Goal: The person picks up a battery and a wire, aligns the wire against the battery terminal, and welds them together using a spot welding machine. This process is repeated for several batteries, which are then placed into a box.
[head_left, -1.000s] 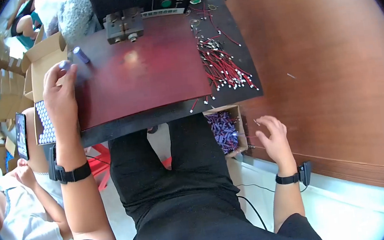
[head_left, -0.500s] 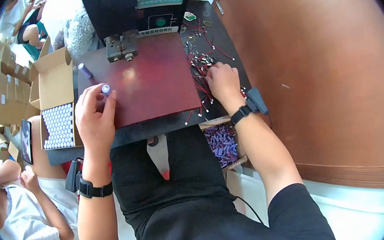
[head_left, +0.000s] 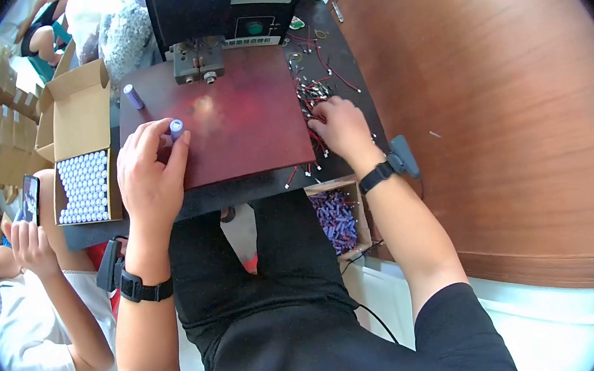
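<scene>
My left hand (head_left: 150, 165) pinches a purple cylindrical battery cell (head_left: 177, 129) between thumb and fingers, upright over the dark red board (head_left: 247, 132). A second purple cell (head_left: 132, 96) stands alone farther back, near the board's left edge. To the right of the board, my right hand (head_left: 343, 130) has its fingers curled down into a heap of red and black connector wires (head_left: 313, 93). What lies between those fingertips is too small to make out. At the back of the board, the metal head (head_left: 198, 65) of a black machine (head_left: 193, 14) overhangs the surface.
An open cardboard box (head_left: 85, 187) with rows of cells stands left of the board. Below the table's right side sits a box of purple wired cells (head_left: 336, 218). A wooden panel (head_left: 494, 119) borders the right. Another person (head_left: 48, 316) sits at left, near a phone (head_left: 30, 200).
The view has shifted slightly. My left hand still holds the cell, now a little farther right over the board. The right hand's fingers have spread slightly in the wires. The neighbour's hand has risen.
</scene>
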Motion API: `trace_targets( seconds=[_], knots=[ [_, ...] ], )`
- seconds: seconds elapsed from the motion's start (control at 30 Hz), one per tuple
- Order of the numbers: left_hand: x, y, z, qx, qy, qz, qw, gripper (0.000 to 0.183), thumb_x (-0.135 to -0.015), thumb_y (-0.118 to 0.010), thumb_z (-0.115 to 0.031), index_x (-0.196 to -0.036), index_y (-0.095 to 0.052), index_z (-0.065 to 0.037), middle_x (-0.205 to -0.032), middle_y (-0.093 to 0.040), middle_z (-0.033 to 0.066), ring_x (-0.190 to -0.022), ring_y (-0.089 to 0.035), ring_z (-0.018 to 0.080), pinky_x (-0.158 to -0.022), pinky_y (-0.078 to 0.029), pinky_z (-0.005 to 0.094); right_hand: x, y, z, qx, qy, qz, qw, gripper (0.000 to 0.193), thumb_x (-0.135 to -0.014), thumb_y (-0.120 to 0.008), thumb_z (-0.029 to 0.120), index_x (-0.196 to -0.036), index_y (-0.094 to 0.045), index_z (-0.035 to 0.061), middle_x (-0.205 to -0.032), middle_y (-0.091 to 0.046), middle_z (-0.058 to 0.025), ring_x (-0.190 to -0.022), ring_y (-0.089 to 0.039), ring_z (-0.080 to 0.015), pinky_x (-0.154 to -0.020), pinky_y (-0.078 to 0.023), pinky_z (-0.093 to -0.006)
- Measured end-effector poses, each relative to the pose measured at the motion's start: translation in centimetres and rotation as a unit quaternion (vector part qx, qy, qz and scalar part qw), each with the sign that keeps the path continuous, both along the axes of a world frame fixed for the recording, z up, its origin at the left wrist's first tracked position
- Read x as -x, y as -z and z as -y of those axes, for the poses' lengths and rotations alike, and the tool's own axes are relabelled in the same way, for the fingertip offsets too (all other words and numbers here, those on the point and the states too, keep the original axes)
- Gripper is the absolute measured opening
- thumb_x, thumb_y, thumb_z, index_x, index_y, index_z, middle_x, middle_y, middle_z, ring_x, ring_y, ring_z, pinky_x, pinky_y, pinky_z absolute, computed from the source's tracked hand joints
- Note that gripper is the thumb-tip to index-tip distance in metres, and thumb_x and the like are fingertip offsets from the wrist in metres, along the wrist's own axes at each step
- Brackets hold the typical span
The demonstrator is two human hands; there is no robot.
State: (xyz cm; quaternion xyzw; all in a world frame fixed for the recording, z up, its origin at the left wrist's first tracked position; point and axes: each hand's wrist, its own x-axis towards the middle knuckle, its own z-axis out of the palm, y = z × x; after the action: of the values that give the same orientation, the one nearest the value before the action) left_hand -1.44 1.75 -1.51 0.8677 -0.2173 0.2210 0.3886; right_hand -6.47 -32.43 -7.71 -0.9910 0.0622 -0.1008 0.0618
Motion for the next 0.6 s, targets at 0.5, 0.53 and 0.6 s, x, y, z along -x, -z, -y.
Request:
trace_targets(
  seconds=[0.5,0.53,0.6],
  knots=[
    [-0.4,-0.2,-0.3,-0.021,0.023,-0.014,0.999,0.021,-0.088,-0.076,-0.017,-0.103,-0.071,-0.004,-0.096,-0.071,0.0101,-0.088,-0.066,0.0285,-0.081,-0.051,0.0391,2.2,-10.5,0.3,-0.105,0.053,0.079,0.99,0.017,-0.096,-0.065,0.016,-0.103,-0.066,0.0,-0.087,-0.069,-0.0209,-0.08,-0.069,-0.0351,-0.074,-0.053,-0.0419],
    [-0.4,-0.1,-0.3,-0.027,0.029,-0.022,0.999,0.021,-0.088,-0.076,-0.017,-0.104,-0.071,-0.004,-0.097,-0.071,0.0108,-0.089,-0.067,0.0288,-0.082,-0.052,0.0391,2.7,-11.2,0.2,-0.134,0.053,0.077,0.987,0.014,-0.099,-0.064,0.013,-0.103,-0.064,-0.0007,-0.083,-0.067,-0.0134,-0.074,-0.064,-0.0226,-0.071,-0.051,-0.0341],
    [-0.3,-0.2,-0.3,-0.021,0.038,-0.034,0.998,0.022,-0.089,-0.076,-0.015,-0.106,-0.07,-0.003,-0.099,-0.07,0.0116,-0.09,-0.067,0.0291,-0.083,-0.053,0.0381,3.6,-12.0,-0.8,-0.207,0.048,0.098,0.972,0.013,-0.099,-0.064,0.012,-0.103,-0.065,-0.0008,-0.084,-0.066,-0.0081,-0.075,-0.061,-0.0169,-0.071,-0.05,-0.0311]
  ],
)
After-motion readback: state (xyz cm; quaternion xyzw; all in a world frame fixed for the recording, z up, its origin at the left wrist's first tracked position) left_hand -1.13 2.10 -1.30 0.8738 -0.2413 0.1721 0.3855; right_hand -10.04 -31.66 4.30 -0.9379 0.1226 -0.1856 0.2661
